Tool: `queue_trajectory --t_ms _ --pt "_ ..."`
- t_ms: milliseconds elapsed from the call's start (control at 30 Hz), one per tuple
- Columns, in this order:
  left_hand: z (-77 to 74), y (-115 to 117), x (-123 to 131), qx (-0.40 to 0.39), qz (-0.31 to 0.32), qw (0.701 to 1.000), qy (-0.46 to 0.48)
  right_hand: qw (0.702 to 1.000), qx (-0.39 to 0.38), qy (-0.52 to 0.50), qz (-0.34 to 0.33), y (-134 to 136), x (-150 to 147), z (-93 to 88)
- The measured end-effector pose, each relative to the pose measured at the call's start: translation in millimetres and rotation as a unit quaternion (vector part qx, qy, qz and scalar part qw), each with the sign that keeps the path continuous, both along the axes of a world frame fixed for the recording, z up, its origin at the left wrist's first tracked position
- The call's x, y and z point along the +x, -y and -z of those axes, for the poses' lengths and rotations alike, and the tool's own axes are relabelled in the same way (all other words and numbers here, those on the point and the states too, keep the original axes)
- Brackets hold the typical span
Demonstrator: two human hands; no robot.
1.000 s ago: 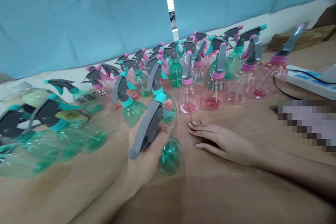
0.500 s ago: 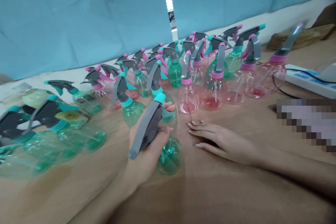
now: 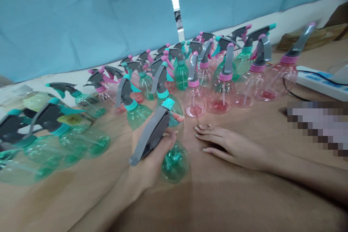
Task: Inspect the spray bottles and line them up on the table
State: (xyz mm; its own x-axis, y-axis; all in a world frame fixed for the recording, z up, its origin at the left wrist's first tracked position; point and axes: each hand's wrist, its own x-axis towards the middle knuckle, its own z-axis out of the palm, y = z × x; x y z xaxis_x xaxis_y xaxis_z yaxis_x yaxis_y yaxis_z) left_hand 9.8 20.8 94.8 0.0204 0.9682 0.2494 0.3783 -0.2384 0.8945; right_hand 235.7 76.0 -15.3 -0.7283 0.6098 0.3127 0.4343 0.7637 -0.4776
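Note:
My left hand (image 3: pixel 154 156) is closed around the neck of a green spray bottle (image 3: pixel 175 165) with a grey trigger head and a turquoise nozzle. The bottle tilts, its clear green body showing below my fingers. My right hand (image 3: pixel 225 144) lies palm down on the tabletop with fingers stretched out, holding nothing. Just beyond it stand pink spray bottles, the nearest being one pink bottle (image 3: pixel 195 103) with a pink collar. Another green bottle (image 3: pixel 138 116) stands right behind my left hand, partly hidden by it.
Several green spray bottles (image 3: pixel 89 145) stand at the left of the wooden table (image 3: pixel 217 199). Mixed pink and green ones crowd the back. A white power strip (image 3: pixel 323 84) with a black cable lies at the right, near a blurred-out patch. A blue sheet (image 3: pixel 81 18) hangs behind.
My left hand's grip and the spray head have shifted slightly down and to the left, the fingers moving a little at the trigger. My right hand stays where it was.

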Motion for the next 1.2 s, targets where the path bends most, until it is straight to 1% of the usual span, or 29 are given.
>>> queue_trajectory --t_ms 100,300,467,600,967,1200 --pt "1.0 -0.7 -0.6 0.005 -0.003 1.000 0.008 1.000 0.004 0.010 0.001 -0.2 0.4 0.8" --pt "-0.6 -2.8 1.2 0.007 -0.016 1.000 -0.014 1.000 0.004 -0.001 -0.001 -0.4 0.4 1.7" --pt "-2.3 -3.2 0.8 0.004 -0.008 1.000 -0.019 1.000 0.005 0.018 0.003 -0.1 0.5 0.8" --pt "-2.4 -3.5 0.8 0.014 -0.004 1.000 -0.018 1.000 -0.002 0.002 0.003 0.2 0.9 0.1" --pt "-0.9 -3.2 -0.3 0.007 -0.014 0.999 -0.028 1.000 0.000 0.003 0.000 0.6 0.1 -0.9" --pt "-7.7 -3.9 3.0 0.007 -0.001 0.999 -0.036 1.000 -0.001 -0.001 0.003 1.0 0.5 -1.9"
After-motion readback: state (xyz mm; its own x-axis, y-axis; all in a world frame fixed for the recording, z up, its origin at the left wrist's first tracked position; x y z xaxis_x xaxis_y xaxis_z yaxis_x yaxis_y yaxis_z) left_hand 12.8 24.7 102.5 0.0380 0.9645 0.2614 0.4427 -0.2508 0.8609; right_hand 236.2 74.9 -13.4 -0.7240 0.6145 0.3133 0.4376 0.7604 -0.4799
